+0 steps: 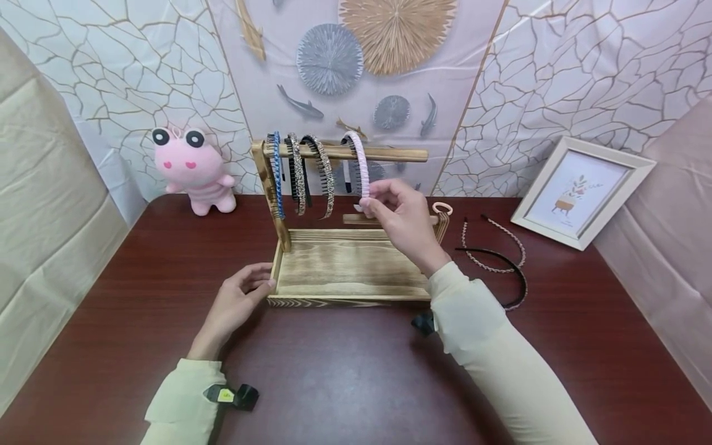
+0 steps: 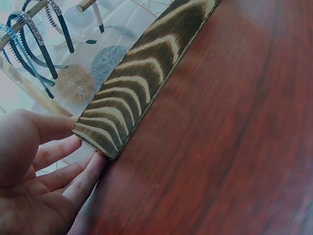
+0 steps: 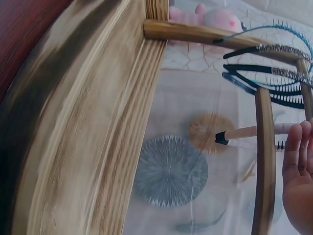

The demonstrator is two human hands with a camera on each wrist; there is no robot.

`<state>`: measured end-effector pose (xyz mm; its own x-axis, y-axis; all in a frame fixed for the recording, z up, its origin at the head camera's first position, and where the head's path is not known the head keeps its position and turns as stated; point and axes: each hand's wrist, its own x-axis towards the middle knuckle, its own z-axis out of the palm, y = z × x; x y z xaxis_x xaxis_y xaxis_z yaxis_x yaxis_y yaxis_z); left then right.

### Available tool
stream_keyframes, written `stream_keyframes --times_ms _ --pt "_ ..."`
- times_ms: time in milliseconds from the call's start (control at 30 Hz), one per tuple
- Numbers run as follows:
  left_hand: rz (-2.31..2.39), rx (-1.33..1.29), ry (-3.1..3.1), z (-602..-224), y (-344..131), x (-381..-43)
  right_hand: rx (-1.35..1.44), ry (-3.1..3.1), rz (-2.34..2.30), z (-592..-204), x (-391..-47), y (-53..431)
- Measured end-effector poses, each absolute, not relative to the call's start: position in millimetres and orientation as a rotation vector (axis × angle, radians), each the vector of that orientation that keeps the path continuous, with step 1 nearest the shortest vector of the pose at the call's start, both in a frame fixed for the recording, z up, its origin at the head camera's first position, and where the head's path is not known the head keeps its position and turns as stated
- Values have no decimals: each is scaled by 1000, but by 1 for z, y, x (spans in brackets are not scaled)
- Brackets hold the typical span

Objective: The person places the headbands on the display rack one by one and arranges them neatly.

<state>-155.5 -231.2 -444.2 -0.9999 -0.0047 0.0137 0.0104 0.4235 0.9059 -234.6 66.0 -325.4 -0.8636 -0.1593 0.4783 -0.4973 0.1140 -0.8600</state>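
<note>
My right hand (image 1: 403, 219) pinches the lower front end of a pale pink-lavender headband (image 1: 360, 164) between thumb and fingers. This headband loops over the upper bar (image 1: 395, 153) of a wooden rack. To its left on the same bar hang a braided blue headband (image 1: 276, 176) and two glittery toothed headbands, one (image 1: 297, 173) beside the other (image 1: 325, 176). My left hand (image 1: 236, 303) rests against the left end of the rack's tray base (image 1: 350, 301). In the left wrist view, its extended fingers (image 2: 73, 178) touch the end of the striped wooden front (image 2: 127, 88).
Two thin headbands lie on the table right of the rack, a braided one (image 1: 523, 253) and a dark one (image 1: 524, 287). A pale hair tie (image 1: 442, 208) sits on the short right post. Behind stand a pink plush toy (image 1: 194, 170) and a picture frame (image 1: 584, 191).
</note>
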Motion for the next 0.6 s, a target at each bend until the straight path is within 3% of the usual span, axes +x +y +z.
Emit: stream_keyframes --times_ms 600 --pt "-1694 23 -2652 -442 -230 -155 625 -2139 1984 -324 -233 48"
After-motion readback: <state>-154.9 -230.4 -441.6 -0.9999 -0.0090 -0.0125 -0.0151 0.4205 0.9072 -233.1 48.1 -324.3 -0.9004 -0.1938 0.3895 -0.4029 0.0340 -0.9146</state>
